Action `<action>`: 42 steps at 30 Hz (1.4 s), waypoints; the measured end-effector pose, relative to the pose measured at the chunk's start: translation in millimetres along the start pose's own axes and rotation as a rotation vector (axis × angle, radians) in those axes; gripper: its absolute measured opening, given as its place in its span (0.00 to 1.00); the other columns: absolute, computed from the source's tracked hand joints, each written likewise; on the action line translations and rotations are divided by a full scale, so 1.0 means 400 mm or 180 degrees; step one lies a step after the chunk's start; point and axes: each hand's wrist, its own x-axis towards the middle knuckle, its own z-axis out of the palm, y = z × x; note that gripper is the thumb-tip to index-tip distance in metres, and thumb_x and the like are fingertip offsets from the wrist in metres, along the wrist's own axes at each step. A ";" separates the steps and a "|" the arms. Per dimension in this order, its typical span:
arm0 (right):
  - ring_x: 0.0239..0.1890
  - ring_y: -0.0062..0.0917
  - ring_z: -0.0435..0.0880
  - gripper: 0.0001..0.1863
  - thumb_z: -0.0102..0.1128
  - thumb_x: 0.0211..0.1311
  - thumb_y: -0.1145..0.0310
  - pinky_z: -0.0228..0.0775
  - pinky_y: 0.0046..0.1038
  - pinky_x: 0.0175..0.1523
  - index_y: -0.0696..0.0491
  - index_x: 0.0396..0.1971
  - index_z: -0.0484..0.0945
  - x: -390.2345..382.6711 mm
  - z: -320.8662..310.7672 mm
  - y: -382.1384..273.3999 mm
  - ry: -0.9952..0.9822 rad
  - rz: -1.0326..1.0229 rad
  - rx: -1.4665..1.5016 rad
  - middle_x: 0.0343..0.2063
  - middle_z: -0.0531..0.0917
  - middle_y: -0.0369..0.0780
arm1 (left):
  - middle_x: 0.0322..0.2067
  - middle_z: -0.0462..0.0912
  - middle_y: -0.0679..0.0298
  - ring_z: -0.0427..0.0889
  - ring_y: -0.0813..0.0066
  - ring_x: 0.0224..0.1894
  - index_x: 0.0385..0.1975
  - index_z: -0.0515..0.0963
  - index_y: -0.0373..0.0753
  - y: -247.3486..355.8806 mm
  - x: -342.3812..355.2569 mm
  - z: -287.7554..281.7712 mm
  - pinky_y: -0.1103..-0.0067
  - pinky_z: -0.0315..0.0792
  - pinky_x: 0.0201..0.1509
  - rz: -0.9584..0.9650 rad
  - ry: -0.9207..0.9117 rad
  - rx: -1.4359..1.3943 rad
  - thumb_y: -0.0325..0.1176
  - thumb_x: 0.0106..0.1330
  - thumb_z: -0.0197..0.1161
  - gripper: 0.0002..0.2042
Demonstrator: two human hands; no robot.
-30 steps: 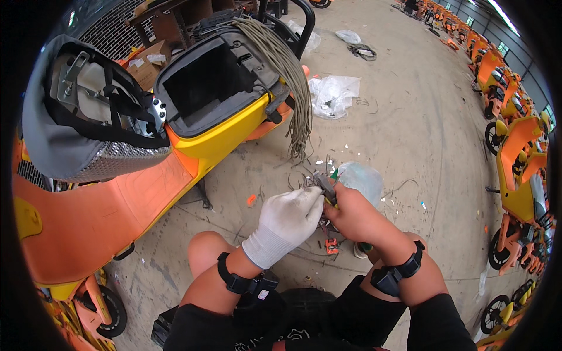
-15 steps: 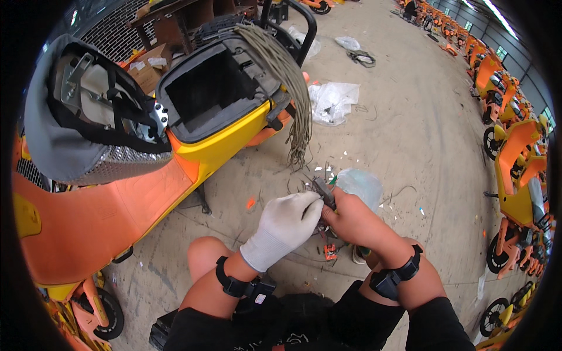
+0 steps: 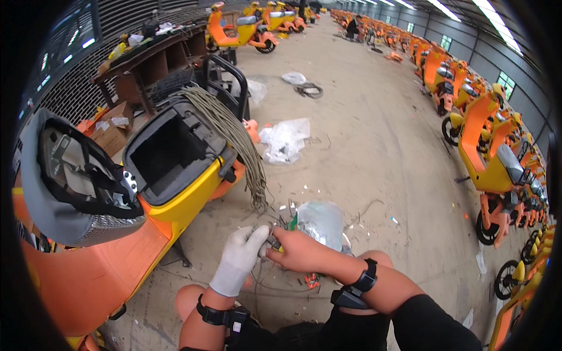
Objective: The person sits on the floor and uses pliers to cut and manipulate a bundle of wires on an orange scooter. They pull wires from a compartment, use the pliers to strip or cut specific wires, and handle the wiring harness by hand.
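Note:
My left hand (image 3: 235, 257), in a white knit glove, is pinched closed on a small dark grey part (image 3: 270, 240). My bare right hand (image 3: 295, 250) grips the same part from the other side, thumb and fingers closed. The two hands nearly meet over my knees, and the fingers hide most of the part, so its exact kind does not show. Thin dark wires (image 3: 255, 282) are visible below the hands. A clear plastic bag (image 3: 321, 222) lies on the floor just beyond my right hand, and a small orange-red piece (image 3: 312, 281) lies below it.
At my left stands an orange and yellow scooter (image 3: 105, 263), its grey seat (image 3: 70, 187) tipped up beside an uncovered storage bin (image 3: 170, 155). A bundle of grey-green cords (image 3: 228, 137) hangs over the bin's rear. Rows of scooters (image 3: 486, 158) line the right side; crumpled plastic (image 3: 285, 140) lies ahead.
My view has tilted up and shifted right, showing more of the hall ahead. Both hands stay together on the dark grey part, with the grip slightly altered.

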 end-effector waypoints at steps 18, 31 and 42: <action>0.22 0.22 0.80 0.16 0.56 0.56 0.72 0.73 0.27 0.29 0.55 0.45 0.71 0.000 -0.038 0.055 -0.0905 0.0756 0.0498 0.29 0.79 0.40 | 0.16 0.75 0.71 0.69 0.84 0.14 0.23 0.75 0.42 -0.008 0.046 -0.022 0.84 0.62 0.17 -0.0448 -0.0003 -0.1049 0.47 0.67 0.59 0.16; 0.46 0.34 0.81 0.24 0.55 0.56 0.85 0.85 0.34 0.42 0.61 0.54 0.66 -0.073 0.002 0.184 0.0418 0.1308 0.1891 0.45 0.75 0.43 | 0.35 0.82 0.43 0.80 0.44 0.42 0.35 0.79 0.35 -0.085 0.053 0.066 0.59 0.73 0.49 0.0939 -0.0107 0.2253 0.50 0.67 0.49 0.22; 0.43 0.37 0.82 0.23 0.50 0.51 0.85 0.83 0.36 0.42 0.62 0.51 0.67 -0.358 -0.267 -0.143 0.2004 0.1132 0.2333 0.44 0.77 0.46 | 0.39 0.82 0.44 0.81 0.46 0.44 0.39 0.79 0.38 -0.095 0.057 0.021 0.60 0.73 0.51 0.0983 0.0180 0.2183 0.45 0.67 0.48 0.17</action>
